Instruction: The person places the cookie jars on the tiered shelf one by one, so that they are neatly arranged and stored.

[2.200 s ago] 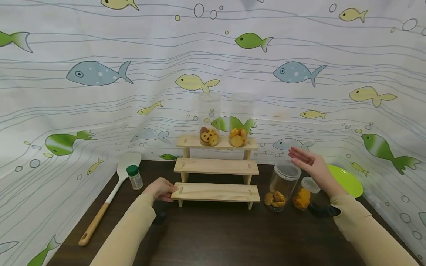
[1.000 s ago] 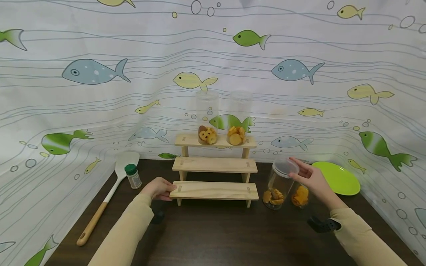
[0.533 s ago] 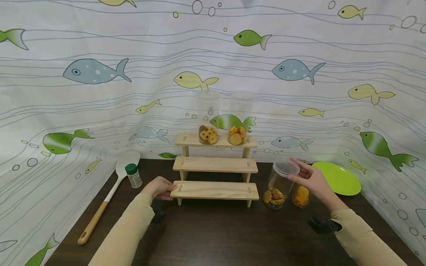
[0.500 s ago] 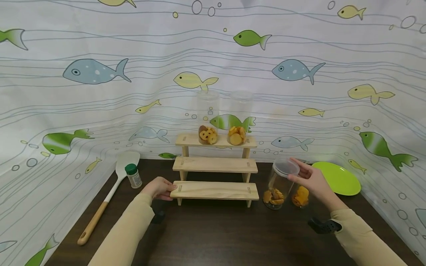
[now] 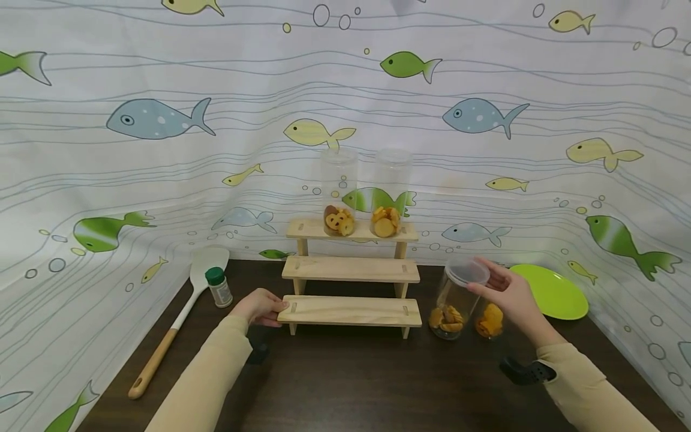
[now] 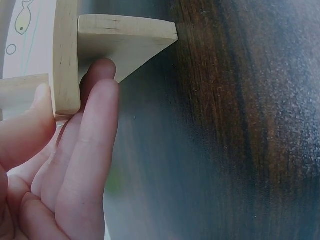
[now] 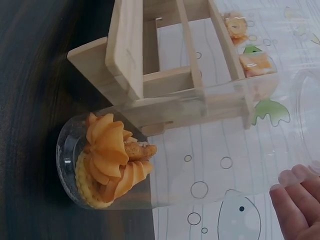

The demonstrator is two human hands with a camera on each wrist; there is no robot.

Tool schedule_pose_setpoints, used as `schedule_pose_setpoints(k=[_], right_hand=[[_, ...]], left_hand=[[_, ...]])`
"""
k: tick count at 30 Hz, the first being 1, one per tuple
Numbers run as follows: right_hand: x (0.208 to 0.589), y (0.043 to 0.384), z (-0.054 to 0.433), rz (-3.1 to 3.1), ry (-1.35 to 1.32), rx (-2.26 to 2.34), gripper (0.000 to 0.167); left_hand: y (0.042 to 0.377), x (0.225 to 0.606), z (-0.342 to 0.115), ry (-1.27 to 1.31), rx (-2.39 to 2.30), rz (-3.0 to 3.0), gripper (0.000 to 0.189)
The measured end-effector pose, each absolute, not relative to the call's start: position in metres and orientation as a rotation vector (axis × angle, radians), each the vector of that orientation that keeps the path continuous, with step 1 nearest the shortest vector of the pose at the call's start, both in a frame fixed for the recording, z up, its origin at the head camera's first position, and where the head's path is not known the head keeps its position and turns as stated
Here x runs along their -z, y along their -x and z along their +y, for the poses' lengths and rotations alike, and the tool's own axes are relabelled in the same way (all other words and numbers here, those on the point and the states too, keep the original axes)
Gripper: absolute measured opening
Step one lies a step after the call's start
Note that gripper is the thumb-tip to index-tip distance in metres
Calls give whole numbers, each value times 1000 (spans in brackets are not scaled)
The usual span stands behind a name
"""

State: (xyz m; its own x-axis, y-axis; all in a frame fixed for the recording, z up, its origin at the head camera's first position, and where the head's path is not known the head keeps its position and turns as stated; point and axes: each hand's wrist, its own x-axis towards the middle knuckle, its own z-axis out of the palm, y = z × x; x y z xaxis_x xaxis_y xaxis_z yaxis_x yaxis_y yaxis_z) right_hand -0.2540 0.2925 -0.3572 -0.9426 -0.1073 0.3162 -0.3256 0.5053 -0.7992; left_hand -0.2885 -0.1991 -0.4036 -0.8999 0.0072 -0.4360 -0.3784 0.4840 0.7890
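A three-step wooden display stand point(image 5: 351, 269) is in the middle of the head view. My left hand point(image 5: 260, 307) pinches the left end of its lowest step, thumb on top and fingers underneath, as the left wrist view shows point(image 6: 75, 160). To the right, a clear plastic jar point(image 5: 453, 297) with cookies point(image 7: 107, 157) at its bottom stands at the table. My right hand point(image 5: 510, 294) holds this jar from the right by its pale lid point(image 5: 467, 271), thumb in front and fingers behind. Behind my right hand is a smaller jar with orange snacks point(image 5: 490, 321), its top hidden.
Two tall clear jars with cookies point(image 5: 339, 221) and round crackers point(image 5: 385, 222) stand on the top step. A green plate point(image 5: 556, 294) lies at the far right. On the left are a green-capped shaker point(image 5: 218, 288) and a long-handled spatula point(image 5: 183, 315). Fish-print cloth point(image 5: 345, 96) hangs behind.
My right hand has come down from above the jars and taken hold of the larger jar at its lid. The left hand stays on the lowest step.
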Motion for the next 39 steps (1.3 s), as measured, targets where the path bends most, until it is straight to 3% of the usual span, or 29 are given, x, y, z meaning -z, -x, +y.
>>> schedule_pose_setpoints(k=[20, 39], right_hand=[[309, 255, 286, -2387, -368, -1367, 58], [266, 264, 246, -2313, -429, -1398, 55]], left_hand=[[288, 404, -196, 307, -1388, 2366, 35], [285, 408, -198, 321, -1436, 2363, 32]])
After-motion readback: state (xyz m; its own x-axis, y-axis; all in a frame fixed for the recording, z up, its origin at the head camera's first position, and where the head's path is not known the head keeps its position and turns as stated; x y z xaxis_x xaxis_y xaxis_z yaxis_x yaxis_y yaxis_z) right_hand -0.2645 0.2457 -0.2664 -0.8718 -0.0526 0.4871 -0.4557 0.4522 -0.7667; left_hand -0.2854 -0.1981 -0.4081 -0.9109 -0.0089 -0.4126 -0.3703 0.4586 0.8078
